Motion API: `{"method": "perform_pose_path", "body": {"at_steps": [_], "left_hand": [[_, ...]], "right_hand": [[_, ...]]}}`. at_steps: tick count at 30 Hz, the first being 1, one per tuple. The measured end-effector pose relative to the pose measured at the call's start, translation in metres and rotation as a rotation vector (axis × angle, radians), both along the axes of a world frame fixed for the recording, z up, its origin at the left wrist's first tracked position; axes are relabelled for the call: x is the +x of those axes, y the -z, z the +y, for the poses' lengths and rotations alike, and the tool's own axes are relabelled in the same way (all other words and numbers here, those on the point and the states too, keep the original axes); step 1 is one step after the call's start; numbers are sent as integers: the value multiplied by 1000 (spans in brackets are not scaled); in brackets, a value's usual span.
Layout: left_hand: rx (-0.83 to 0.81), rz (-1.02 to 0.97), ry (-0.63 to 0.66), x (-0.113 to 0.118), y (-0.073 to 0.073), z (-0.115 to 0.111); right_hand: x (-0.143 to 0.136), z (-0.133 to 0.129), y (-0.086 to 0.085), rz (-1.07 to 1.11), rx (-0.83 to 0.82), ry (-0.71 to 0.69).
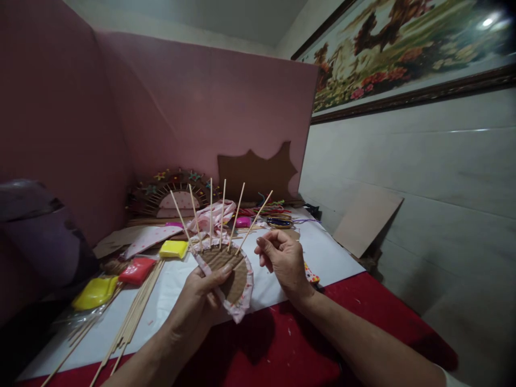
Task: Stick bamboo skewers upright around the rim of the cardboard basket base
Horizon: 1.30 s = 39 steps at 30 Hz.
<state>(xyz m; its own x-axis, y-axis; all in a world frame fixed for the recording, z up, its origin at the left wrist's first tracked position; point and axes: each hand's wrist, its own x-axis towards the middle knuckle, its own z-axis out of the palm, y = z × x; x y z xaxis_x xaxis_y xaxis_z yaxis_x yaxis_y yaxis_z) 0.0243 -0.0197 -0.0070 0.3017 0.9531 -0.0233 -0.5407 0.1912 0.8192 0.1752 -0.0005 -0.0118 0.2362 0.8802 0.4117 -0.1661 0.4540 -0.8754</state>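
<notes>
My left hand (207, 295) grips a half-round piece of cardboard (236, 279), thumb on the brown ribbed face and fingers behind. Pink patterned fabric (248, 293) wraps its rim. Several thin wooden sticks (210, 212) fan upward from its curved top edge. Just right of the piece is my right hand (282, 260), raised above the white sheet and apart from the cardboard. Its thumb and forefinger are pinched together with the other fingers curled; anything between them is hidden or too small to make out.
Loose wooden sticks (137, 306), yellow packets (174, 249) and a red packet (137, 270) lie on the left of the white sheet (338, 258). Behind stand a decorated cardboard arch (177, 193) and a jagged brown cardboard (253, 172). Crumpled pink fabric (201, 217) lies mid-table.
</notes>
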Motion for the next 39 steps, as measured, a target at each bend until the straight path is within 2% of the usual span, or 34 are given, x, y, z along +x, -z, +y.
{"method": "perform_pose_path", "body": {"at_steps": [8,12,20,25,28,31,34,35,37,39], "left_hand": [[-2,-41,-50,-1,2,3],[11,-58,-44,-1,1,1],[9,-46,-48,-1,0,0],[2,-47,-39,-1,1,1],[-18,-41,-58,-2,1,3],[-30,-44,-80,-2,1,4],[-36,-43,-76,-2,1,4],[-32,-43,-72,-2,1,4],[-23,-38,-65,-2,1,3],[-15,-38,-71,-2,1,3]], "right_hand": [[6,0,-6,67,18,29],[7,1,-6,114,-26,-28],[6,-1,-6,194,-11,-174],[16,-2,-19,120,-37,-122],[39,-3,-32,-30,27,25],[67,-7,-34,-438,-71,135],[83,-15,-18,-1051,-194,400],[85,-18,-11,-1219,-255,447],[86,-22,4,-1446,-350,446],[86,-22,16,-1481,-374,376]]}}
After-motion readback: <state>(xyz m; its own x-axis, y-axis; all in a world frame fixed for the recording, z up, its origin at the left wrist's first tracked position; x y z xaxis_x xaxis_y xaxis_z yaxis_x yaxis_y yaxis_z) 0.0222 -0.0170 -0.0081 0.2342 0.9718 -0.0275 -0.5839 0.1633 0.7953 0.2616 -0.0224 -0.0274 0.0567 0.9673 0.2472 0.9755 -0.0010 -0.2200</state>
